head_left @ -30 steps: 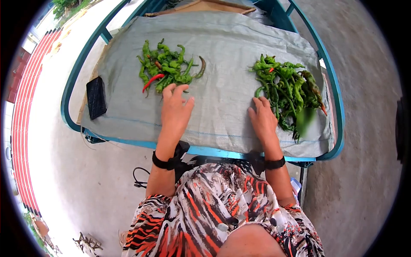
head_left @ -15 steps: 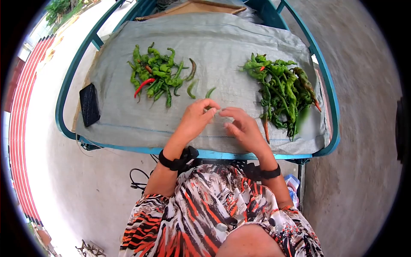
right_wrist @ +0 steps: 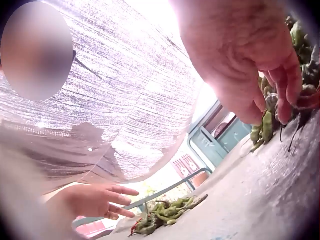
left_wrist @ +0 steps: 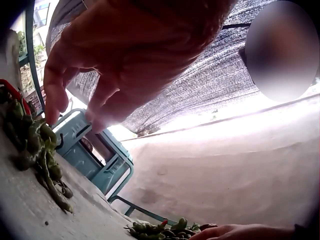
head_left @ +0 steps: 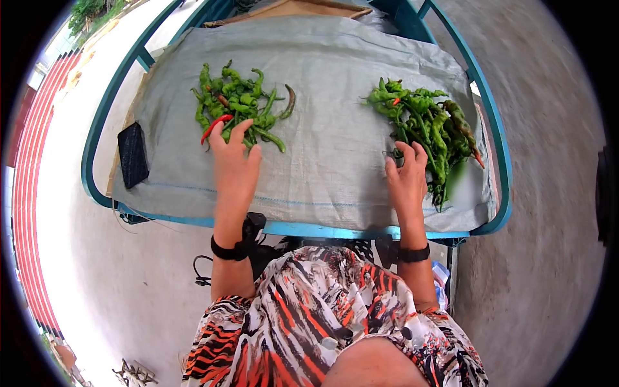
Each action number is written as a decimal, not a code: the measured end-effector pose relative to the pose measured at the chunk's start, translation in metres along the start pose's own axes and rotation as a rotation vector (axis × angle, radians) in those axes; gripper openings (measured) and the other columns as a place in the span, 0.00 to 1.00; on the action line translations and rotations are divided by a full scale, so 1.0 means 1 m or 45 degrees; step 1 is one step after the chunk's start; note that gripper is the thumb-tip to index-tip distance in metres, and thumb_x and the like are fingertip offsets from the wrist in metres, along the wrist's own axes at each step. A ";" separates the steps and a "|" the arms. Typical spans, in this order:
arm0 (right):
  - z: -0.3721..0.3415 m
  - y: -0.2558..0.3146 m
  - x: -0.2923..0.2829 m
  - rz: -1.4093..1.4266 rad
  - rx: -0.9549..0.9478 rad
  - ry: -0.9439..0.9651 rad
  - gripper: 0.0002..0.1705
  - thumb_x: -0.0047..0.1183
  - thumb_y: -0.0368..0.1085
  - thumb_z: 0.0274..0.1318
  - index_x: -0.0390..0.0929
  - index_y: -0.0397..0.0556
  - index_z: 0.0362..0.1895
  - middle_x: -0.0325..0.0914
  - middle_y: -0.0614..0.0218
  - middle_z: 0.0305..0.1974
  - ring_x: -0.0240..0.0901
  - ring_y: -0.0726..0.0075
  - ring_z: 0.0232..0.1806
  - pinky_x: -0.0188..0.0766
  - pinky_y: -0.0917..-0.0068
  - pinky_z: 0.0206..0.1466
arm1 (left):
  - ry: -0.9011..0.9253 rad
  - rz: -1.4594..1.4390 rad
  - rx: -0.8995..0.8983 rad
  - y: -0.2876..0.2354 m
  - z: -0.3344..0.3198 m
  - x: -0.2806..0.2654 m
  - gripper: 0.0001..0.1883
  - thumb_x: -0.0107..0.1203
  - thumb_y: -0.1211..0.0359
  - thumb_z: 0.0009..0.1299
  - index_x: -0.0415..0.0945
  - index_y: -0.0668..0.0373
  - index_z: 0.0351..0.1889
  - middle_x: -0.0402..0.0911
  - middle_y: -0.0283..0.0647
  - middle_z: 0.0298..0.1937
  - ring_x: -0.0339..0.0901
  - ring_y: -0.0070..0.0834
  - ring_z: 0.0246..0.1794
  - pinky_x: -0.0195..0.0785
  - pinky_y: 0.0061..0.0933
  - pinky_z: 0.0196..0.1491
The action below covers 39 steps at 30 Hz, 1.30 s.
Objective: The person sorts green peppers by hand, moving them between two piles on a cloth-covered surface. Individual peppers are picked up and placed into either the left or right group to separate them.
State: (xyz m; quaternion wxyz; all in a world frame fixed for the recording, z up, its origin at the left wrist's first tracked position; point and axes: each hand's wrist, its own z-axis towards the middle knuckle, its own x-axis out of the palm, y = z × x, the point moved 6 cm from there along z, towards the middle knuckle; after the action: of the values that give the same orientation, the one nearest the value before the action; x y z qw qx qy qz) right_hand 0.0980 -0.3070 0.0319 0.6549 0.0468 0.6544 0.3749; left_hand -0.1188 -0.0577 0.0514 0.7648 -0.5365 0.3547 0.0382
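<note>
Two heaps of long green peppers lie on a grey woven sheet (head_left: 329,84). My left hand (head_left: 233,171) hovers at the near edge of the left heap (head_left: 242,100), fingers spread, right beside a red pepper (head_left: 213,131). In the left wrist view its fingers (left_wrist: 56,102) hang above the peppers with nothing between them. My right hand (head_left: 407,180) is at the left side of the right heap (head_left: 442,132), thumb and fingers apart. In the right wrist view its fingertips (right_wrist: 283,112) point down right at the peppers (right_wrist: 265,127), partly hiding them.
A black phone-like slab (head_left: 133,155) lies at the sheet's left edge. The blue metal rail (head_left: 503,161) of the cart runs around the sheet. At the back is a brown-rimmed tray (head_left: 309,9). A dark curved pepper (head_left: 289,103) lies at the left heap's right edge.
Half a second ago both hands met mid-sheet near two loose green peppers. Since then they have parted, one toward each heap. Those loose peppers no longer show mid-sheet.
</note>
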 end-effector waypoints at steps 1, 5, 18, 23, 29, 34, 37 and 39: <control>0.003 -0.011 0.005 -0.099 -0.042 -0.003 0.22 0.57 0.40 0.60 0.76 0.55 0.59 0.63 0.51 0.68 0.79 0.51 0.49 0.74 0.57 0.52 | -0.049 0.059 -0.005 -0.002 -0.001 -0.003 0.20 0.55 0.72 0.67 0.76 0.54 0.58 0.65 0.47 0.66 0.79 0.36 0.43 0.73 0.36 0.50; 0.011 -0.020 0.007 -0.098 -0.014 0.062 0.21 0.56 0.42 0.61 0.79 0.54 0.58 0.69 0.55 0.64 0.75 0.46 0.57 0.72 0.56 0.57 | 0.306 -0.074 0.129 -0.004 -0.011 0.028 0.19 0.56 0.71 0.67 0.76 0.55 0.58 0.70 0.46 0.62 0.79 0.34 0.43 0.73 0.35 0.50; -0.034 0.049 0.024 0.778 -0.494 0.507 0.20 0.58 0.27 0.57 0.80 0.50 0.55 0.71 0.60 0.62 0.78 0.71 0.44 0.77 0.73 0.43 | 0.797 -0.776 -0.197 -0.027 -0.043 0.116 0.16 0.55 0.63 0.74 0.77 0.65 0.53 0.84 0.39 0.45 0.79 0.23 0.30 0.72 0.25 0.37; -0.036 0.041 0.018 0.722 -0.493 0.494 0.17 0.56 0.28 0.59 0.81 0.50 0.52 0.74 0.62 0.60 0.77 0.72 0.42 0.75 0.76 0.41 | 0.667 -0.815 -0.175 -0.005 -0.029 0.113 0.12 0.55 0.66 0.73 0.78 0.63 0.49 0.84 0.36 0.43 0.79 0.20 0.27 0.70 0.23 0.33; -0.021 -0.009 -0.013 0.433 -0.258 -0.033 0.17 0.57 0.28 0.56 0.81 0.52 0.51 0.77 0.62 0.54 0.75 0.63 0.45 0.73 0.69 0.48 | 0.399 -0.378 -0.027 -0.004 -0.018 0.082 0.12 0.57 0.70 0.68 0.78 0.61 0.49 0.82 0.40 0.47 0.81 0.28 0.39 0.72 0.29 0.39; -0.021 -0.035 -0.028 -0.218 -0.189 -0.129 0.26 0.62 0.34 0.52 0.77 0.55 0.58 0.74 0.61 0.58 0.68 0.49 0.59 0.63 0.55 0.63 | 0.708 -0.211 0.396 -0.034 -0.043 0.103 0.18 0.58 0.73 0.63 0.77 0.57 0.53 0.73 0.46 0.61 0.76 0.46 0.54 0.72 0.40 0.51; -0.020 -0.041 -0.016 -0.356 -0.131 -0.068 0.32 0.64 0.38 0.51 0.74 0.59 0.62 0.72 0.59 0.56 0.68 0.49 0.57 0.63 0.54 0.60 | 0.727 -0.137 0.633 -0.037 -0.048 0.120 0.22 0.58 0.74 0.62 0.75 0.58 0.56 0.69 0.49 0.66 0.74 0.48 0.56 0.71 0.41 0.56; -0.021 -0.044 -0.011 -0.421 -0.112 -0.053 0.34 0.66 0.41 0.50 0.73 0.60 0.64 0.73 0.58 0.53 0.69 0.49 0.55 0.64 0.53 0.58 | 0.713 -0.062 0.650 -0.039 -0.049 0.125 0.23 0.58 0.75 0.62 0.75 0.59 0.57 0.68 0.50 0.67 0.73 0.50 0.57 0.70 0.41 0.58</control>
State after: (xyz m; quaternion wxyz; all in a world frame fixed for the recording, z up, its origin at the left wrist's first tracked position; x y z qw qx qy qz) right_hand 0.0997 -0.3532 0.0138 0.7227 -0.0824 0.6224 0.2891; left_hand -0.0330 -0.1555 0.0011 0.7481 -0.3265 0.5352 -0.2176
